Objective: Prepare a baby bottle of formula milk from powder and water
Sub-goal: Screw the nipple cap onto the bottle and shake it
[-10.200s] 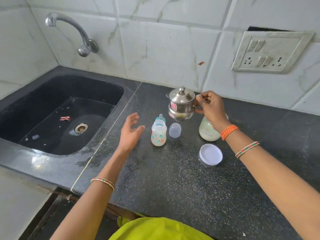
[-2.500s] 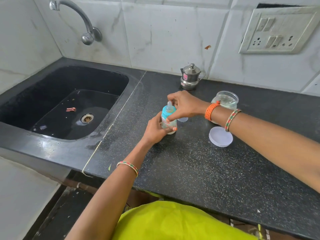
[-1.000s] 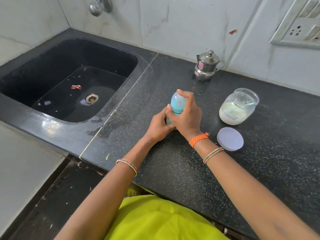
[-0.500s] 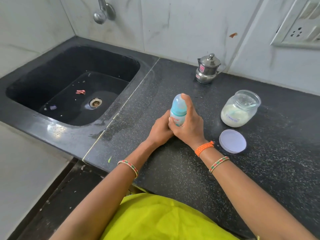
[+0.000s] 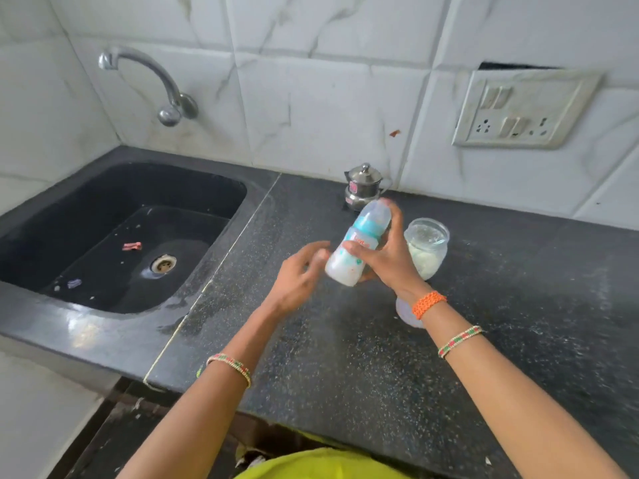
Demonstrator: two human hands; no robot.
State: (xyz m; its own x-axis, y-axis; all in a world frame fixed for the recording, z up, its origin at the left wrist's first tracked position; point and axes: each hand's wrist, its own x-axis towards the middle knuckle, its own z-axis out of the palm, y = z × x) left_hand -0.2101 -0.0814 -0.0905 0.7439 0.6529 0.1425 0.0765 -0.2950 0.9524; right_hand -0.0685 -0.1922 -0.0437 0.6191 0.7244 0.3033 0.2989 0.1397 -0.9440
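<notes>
A small baby bottle (image 5: 358, 245) with a teal collar and clear cap is lifted off the black counter (image 5: 345, 357), tilted with its top to the upper right and milky liquid inside. My right hand (image 5: 387, 261) grips its body from the right. My left hand (image 5: 299, 276) hovers just left of the bottle's base, fingers spread and blurred; whether it touches the bottle I cannot tell. An open glass jar of white powder (image 5: 427, 247) stands behind my right hand. Its white lid (image 5: 406, 312) lies on the counter, mostly hidden by my right wrist.
A small steel pot with lid (image 5: 363, 186) stands against the tiled wall. A black sink (image 5: 114, 236) with a wall tap (image 5: 152, 84) fills the left. A switch and socket panel (image 5: 522, 112) is on the wall at right.
The bottle was standing on the counter between both hands; now my right hand has lifted and tilted it, and my left hand has come off it. The camera has tilted up.
</notes>
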